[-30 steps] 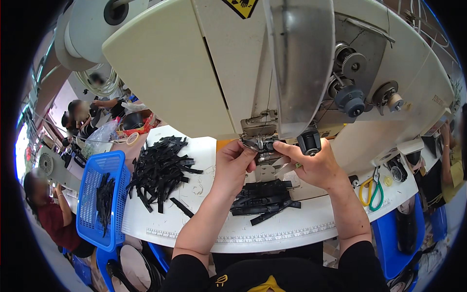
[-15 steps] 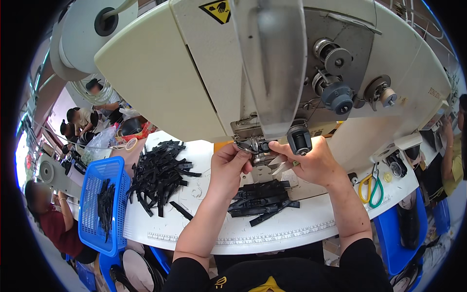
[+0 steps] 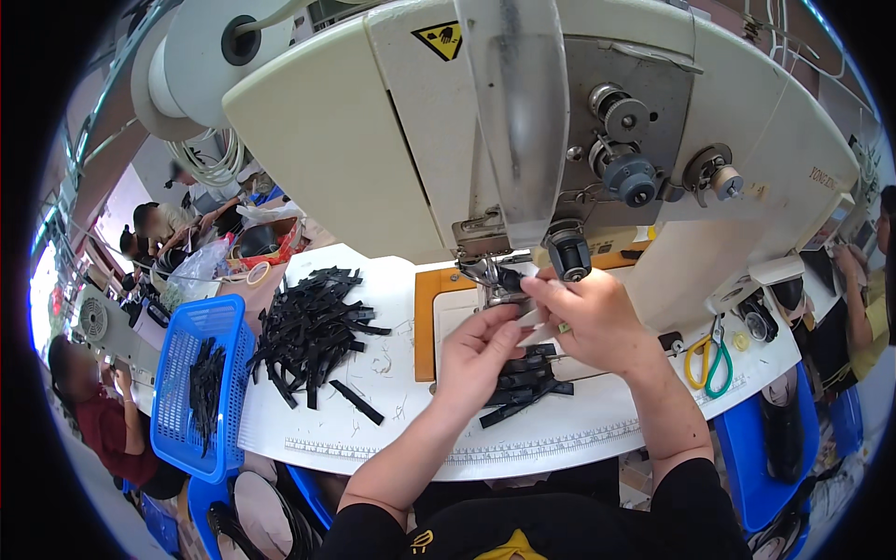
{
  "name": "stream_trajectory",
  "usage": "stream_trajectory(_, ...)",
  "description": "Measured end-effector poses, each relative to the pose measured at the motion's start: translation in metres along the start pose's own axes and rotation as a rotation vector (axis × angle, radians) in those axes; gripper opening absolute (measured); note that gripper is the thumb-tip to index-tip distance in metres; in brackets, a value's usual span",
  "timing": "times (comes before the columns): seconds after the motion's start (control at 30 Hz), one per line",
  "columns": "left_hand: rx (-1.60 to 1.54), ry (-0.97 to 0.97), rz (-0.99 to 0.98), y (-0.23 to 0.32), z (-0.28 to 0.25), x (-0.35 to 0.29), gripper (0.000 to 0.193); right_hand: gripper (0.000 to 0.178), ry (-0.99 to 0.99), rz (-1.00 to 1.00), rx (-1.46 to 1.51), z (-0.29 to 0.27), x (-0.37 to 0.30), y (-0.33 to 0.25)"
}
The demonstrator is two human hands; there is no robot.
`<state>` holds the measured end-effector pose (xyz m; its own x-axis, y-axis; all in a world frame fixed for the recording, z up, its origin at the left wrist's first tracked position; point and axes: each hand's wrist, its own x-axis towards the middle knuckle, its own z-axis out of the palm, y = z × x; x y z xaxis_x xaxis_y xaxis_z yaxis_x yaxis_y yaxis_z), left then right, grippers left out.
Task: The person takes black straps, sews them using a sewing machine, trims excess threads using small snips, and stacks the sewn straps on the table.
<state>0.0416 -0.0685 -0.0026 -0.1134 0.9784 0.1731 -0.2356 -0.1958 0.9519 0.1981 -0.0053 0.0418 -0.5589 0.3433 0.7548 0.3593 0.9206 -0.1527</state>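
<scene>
I see 1 blue basket (image 3: 170, 411), 1 big heap of black strips (image 3: 308, 327), 1 loose strip (image 3: 357, 403) slanting far-left to near-right. My left hand (image 3: 474, 353) is nearly closed; I cannot tell its hold. 1 black piece (image 3: 510, 279) is at the machine foot, its visible part roughly left-right. My right hand (image 3: 599, 322), curled, holds 1 pale tool (image 3: 532, 334). Right: 1 scissors (image 3: 713, 343).
</scene>
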Motion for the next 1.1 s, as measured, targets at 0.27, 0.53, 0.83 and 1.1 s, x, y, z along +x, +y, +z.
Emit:
stream_trajectory(0.27,0.161,-0.31,0.026,0.008,-0.016,-0.016,0.016,0.035,-0.207,-0.165,-0.049,-0.014,0.0,-0.035)
stream_trajectory(0.53,0.053,-0.057,0.01,0.026,-0.042,0.029,0.012,0.016,-0.04,-0.01,-0.201,0.007,0.003,-0.002)
stream_trajectory(0.83,-0.05,0.008,-0.016,0.015,-0.042,0.056,0.01,0.012,0.02,0.02,-0.127,0.018,0.005,0.022)
stream_trajectory(1.1,-0.113,0.028,-0.014,0.006,-0.04,0.068,0.009,0.049,-0.096,0.029,-0.216,0.022,0.002,0.039)
